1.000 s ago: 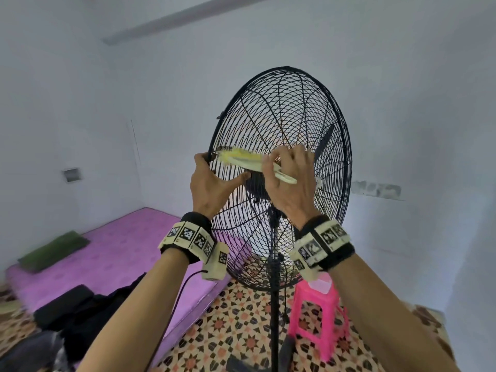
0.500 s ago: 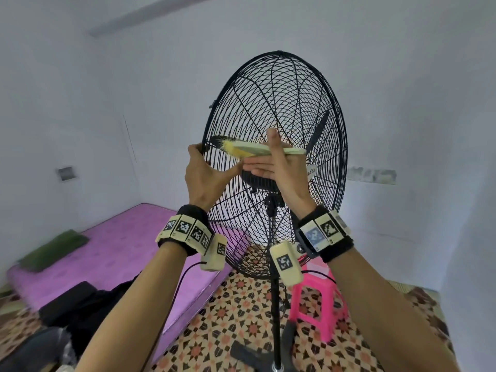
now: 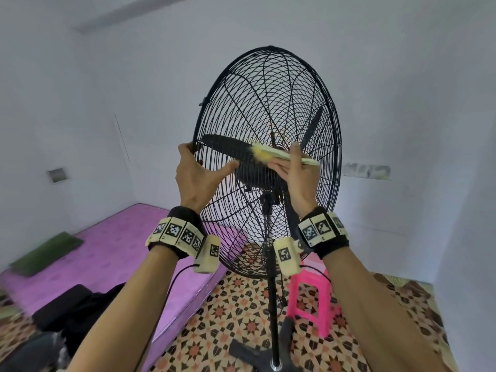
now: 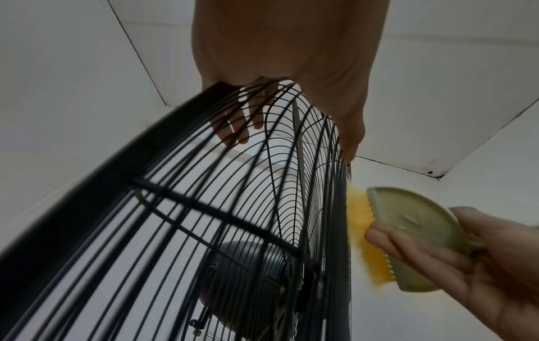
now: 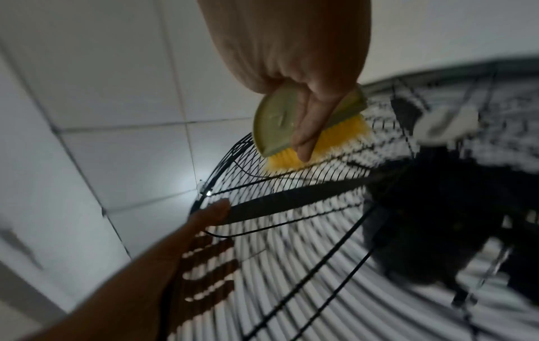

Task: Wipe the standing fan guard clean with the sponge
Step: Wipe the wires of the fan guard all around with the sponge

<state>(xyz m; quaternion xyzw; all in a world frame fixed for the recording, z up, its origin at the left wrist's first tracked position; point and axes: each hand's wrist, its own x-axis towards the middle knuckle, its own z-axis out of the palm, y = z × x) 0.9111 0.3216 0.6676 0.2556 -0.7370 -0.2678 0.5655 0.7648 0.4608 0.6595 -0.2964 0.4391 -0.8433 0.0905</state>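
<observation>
A black wire fan guard stands on a pole in front of me. My left hand grips its left rim, fingers wrapped behind the wires, thumb on the front. My right hand holds a pale green brush with yellow bristles, not a sponge. The bristles press against the front wires near the hub. The dark blades and motor housing sit behind the guard.
A pink plastic stool stands right of the fan pole on a patterned tile floor. A purple mattress with a green cushion lies at the left. Dark bags lie near my left arm. White walls surround the fan.
My right hand has turned palm-up and drawn the brush from the guard's left side rightward toward the hub. My left hand keeps its grip on the rim.
</observation>
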